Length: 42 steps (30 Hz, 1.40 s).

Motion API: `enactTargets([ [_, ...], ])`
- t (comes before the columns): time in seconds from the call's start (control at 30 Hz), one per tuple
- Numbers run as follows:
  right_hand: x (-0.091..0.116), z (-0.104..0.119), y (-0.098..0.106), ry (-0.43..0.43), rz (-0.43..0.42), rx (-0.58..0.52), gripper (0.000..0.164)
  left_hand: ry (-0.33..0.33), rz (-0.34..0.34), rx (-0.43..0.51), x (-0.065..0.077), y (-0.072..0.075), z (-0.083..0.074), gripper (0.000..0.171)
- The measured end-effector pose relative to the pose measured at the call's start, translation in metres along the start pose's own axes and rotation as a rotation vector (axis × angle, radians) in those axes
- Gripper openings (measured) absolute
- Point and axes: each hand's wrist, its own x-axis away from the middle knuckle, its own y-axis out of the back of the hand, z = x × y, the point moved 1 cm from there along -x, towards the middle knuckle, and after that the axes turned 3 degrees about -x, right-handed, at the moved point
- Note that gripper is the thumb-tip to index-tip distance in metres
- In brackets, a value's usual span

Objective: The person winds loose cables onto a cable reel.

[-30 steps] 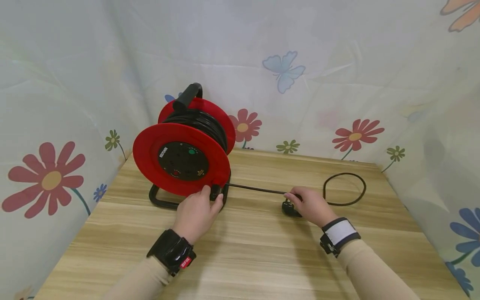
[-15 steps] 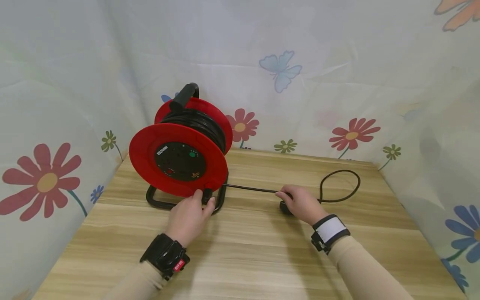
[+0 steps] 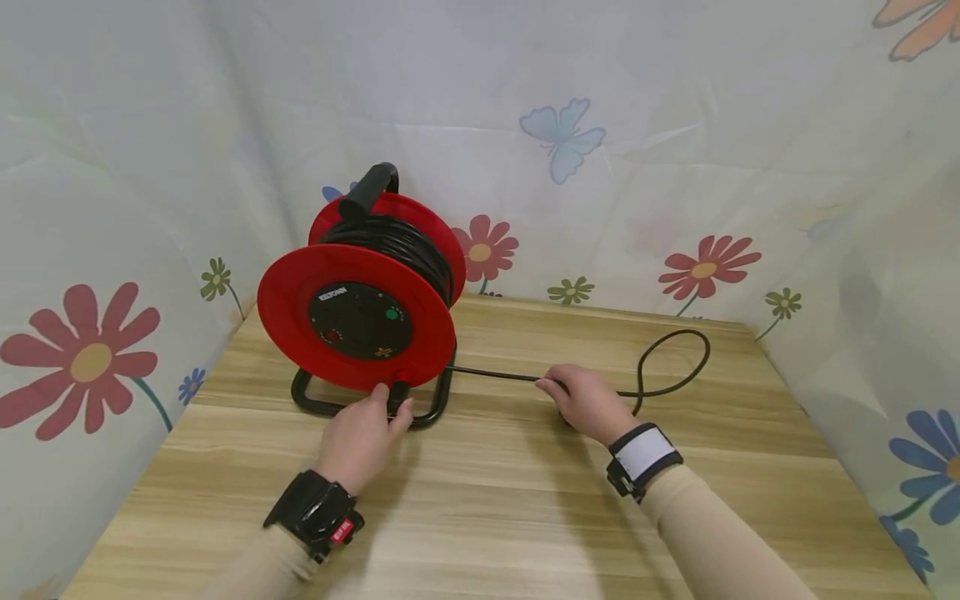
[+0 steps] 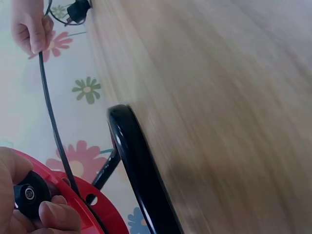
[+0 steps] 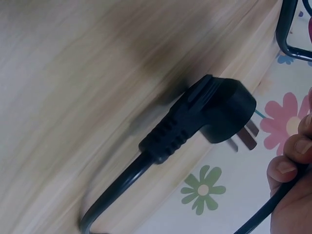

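A red cable reel [image 3: 288, 304] with black cable wound on it stands on the left of the table. Low on its front disc, my left hand [image 3: 362, 443] holds the black crank knob [image 3: 400, 395] between thumb and fingers; the left wrist view shows the knob's end [image 4: 30, 194] up close. From the reel a taut black cable [image 3: 495, 374] runs right to my right hand [image 3: 588, 406], which pinches it. In the right wrist view the cable's plug [image 5: 226, 109] hangs beside that hand, prongs exposed; in the head view the hand mostly hides it.
A cable loop [image 3: 705, 354] extends right of my right hand. Under the reel is a black tubular stand [image 3: 318, 407], and a black carrying handle [image 3: 365, 192] tops it. The wooden table [image 3: 480, 517] meets a flower-printed curtain [image 3: 465, 92] at the back and sides.
The crank knob has moved left along the bottom with my left hand, the front disc turning clockwise. My right hand has drifted left toward the reel with the cable, and the loop has changed shape.
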Motion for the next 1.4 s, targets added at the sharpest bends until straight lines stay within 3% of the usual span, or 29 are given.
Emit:
enactTargets([
  [0.5,-0.006,0.009,-0.006,0.022,0.029,-0.03,0.027,0.032,0.018,-0.004,0.003,-0.002,0.023,0.04],
  [0.87,-0.005,0.011,-0.003,0.013,0.041,-0.018,0.027,0.039,0.026,0.0,0.003,-0.001,0.023,0.038],
  [1.1,0.007,-0.01,0.02,-0.034,0.017,0.012,0.034,0.04,0.029,0.01,0.003,-0.002,0.023,0.036],
  [1.4,0.04,-0.057,0.07,-0.087,-0.039,0.135,0.041,0.037,0.018,0.011,0.003,0.0,0.022,0.038],
])
